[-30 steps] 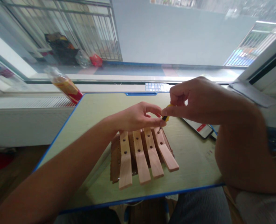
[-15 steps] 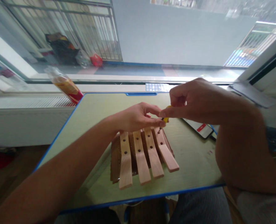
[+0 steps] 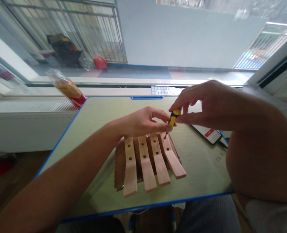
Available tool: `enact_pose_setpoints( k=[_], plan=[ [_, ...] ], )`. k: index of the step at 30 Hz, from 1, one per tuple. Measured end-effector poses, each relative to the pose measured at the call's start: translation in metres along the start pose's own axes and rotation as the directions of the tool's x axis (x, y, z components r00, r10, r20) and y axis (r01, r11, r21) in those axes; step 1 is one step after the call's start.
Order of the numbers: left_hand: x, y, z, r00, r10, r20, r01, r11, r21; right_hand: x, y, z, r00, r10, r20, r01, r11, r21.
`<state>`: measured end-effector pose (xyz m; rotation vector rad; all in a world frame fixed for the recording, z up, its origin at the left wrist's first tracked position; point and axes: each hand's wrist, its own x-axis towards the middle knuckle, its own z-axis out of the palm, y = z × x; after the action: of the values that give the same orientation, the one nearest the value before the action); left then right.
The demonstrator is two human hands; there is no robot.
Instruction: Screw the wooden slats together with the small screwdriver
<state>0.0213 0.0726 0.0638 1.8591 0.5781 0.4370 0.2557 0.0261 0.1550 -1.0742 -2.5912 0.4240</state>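
Note:
A short yellow-and-black screwdriver (image 3: pixel 174 117) stands tilted, its tip at the upper hole of the rightmost wooden piece (image 3: pixel 174 158). My right hand (image 3: pixel 204 100) pinches the top of its handle between thumb and fingertips. Lower down, the thumb and fingers of my left hand (image 3: pixel 145 121) close around the handle's bottom end near the shaft. Several angled wooden pieces, the leftmost one (image 3: pixel 130 174) among them, lie side by side, each with two dark holes. Beneath them is a brown cardboard piece (image 3: pixel 119 171). My left hand covers their far ends.
The pieces lie on a pale table (image 3: pixel 104 194) with a blue rim. A phone-like device (image 3: pixel 207 133) rests at the right, partly behind my right arm. A plastic-wrapped package (image 3: pixel 70 90) leans beyond the left corner. A blue-and-white gridded sheet (image 3: pixel 159 90) is by the window.
My right hand's fingers have opened out and shifted their grip on the handle, showing more of the screwdriver. The left hand and the wooden pieces have stayed in place.

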Motion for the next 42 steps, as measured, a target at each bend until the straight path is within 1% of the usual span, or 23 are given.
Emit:
enact_pose_setpoints(
  k=[2,7,9,18,23,31,35,38,40,42],
  plan=[
    [-0.0001,0.0011,0.0003,1.000,0.012,-0.013,-0.012,1.000,0.020,0.0001,0.0006,0.0002,1.000,0.016,0.001,-0.016,1.000,-0.025],
    [0.0000,0.0019,0.0017,0.998,0.042,-0.035,-0.040,0.997,0.070,0.0017,-0.0014,0.0023,0.993,0.113,-0.037,-0.116,0.988,-0.100],
    [-0.0001,0.0014,0.0020,0.999,0.037,-0.037,-0.034,0.997,0.066,0.0028,-0.0032,0.0033,0.991,0.125,-0.057,-0.131,0.983,-0.132],
    [-0.0005,0.0039,0.0012,0.999,0.008,-0.053,-0.005,0.998,0.057,0.0040,-0.0092,0.0041,0.980,0.192,-0.047,-0.197,0.967,-0.164],
    [0.0000,0.0047,0.0005,0.999,0.013,-0.047,-0.011,0.999,0.048,0.0060,-0.0071,0.0072,0.979,0.186,-0.088,-0.200,0.958,-0.205],
    [-0.0009,0.0019,0.0022,1.000,0.007,-0.031,-0.006,0.999,0.032,0.0080,-0.0075,0.0075,0.982,0.184,-0.049,-0.190,0.963,-0.189],
    [-0.0007,0.0030,0.0018,1.000,0.003,-0.017,-0.003,0.999,0.035,0.0087,-0.0080,0.0092,0.979,0.198,-0.052,-0.204,0.961,-0.184],
    [0.0001,0.0018,0.0003,1.000,0.007,0.008,-0.007,0.999,0.038,0.0093,-0.0058,0.0099,0.980,0.194,-0.042,-0.198,0.957,-0.211],
    [0.0004,0.0005,-0.0005,1.000,0.016,0.021,-0.017,0.999,0.047,0.0085,-0.0034,0.0084,0.981,0.189,-0.037,-0.193,0.954,-0.228],
    [0.0006,-0.0001,-0.0011,0.999,0.029,0.029,-0.031,0.998,0.061,0.0062,-0.0013,0.0051,0.984,0.173,-0.044,-0.179,0.963,-0.200]
  ],
)
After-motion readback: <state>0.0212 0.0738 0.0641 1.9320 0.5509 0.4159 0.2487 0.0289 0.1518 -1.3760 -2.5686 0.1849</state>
